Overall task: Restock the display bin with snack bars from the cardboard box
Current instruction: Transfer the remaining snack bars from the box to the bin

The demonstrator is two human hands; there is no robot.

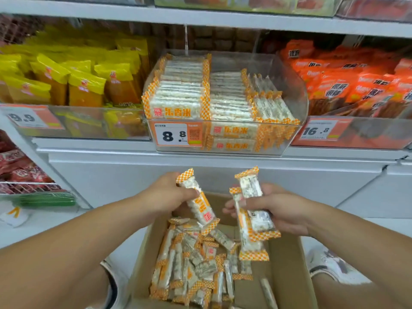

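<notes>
Left hand gripping 1 snack bar; right hand clutching 2 bars. Below: cardboard box, loose bars inside. Above: display bin, bars in rows.

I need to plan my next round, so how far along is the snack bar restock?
Partly done: the display bin holds neat rows of bars on its left and middle, with a gap at its right. In hand: the left hand holds one bar, the right hand two bars. Left: many loose bars remain in the cardboard box.
</notes>
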